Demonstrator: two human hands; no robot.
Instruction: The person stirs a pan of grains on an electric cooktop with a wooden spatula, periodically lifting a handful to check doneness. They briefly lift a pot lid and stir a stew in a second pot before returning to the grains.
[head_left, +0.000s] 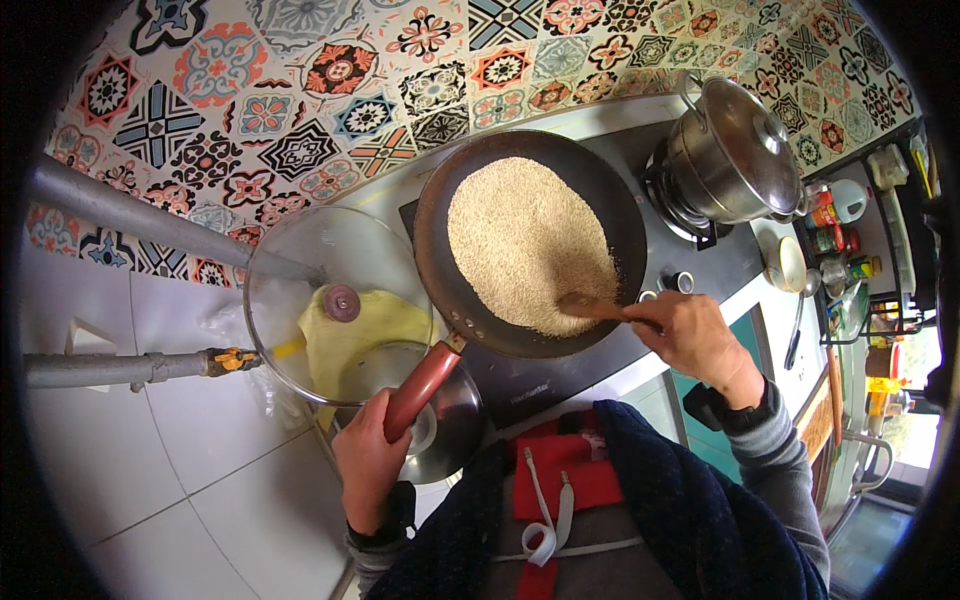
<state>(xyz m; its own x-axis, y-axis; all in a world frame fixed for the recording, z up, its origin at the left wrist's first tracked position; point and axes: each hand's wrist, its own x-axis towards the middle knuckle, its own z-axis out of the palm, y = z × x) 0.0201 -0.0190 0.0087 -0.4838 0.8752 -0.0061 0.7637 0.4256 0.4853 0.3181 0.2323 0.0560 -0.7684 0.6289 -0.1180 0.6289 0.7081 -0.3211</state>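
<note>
A dark frying pan (626, 202) stands on the gas stove, its floor covered by a wide mound of pale sesame-like seeds (525, 232). My left hand (375, 442) is closed around the pan's reddish handle (424, 390). In my right hand (694, 337) is a wooden spatula (596, 307); its far end dips into the seeds near the pan's lower right edge. The grip hides the back part of the spatula. A shadow falls over the seeds beside it.
A lidded steel pot (712, 157) occupies the right burner. Left of the pan lies a glass lid (255, 300) over a yellow-green cloth (367, 315), with a steel bowl (465, 427) below. Grey pipes (135, 202) run along the left. Bottles and jars fill a rack (847, 337) at right.
</note>
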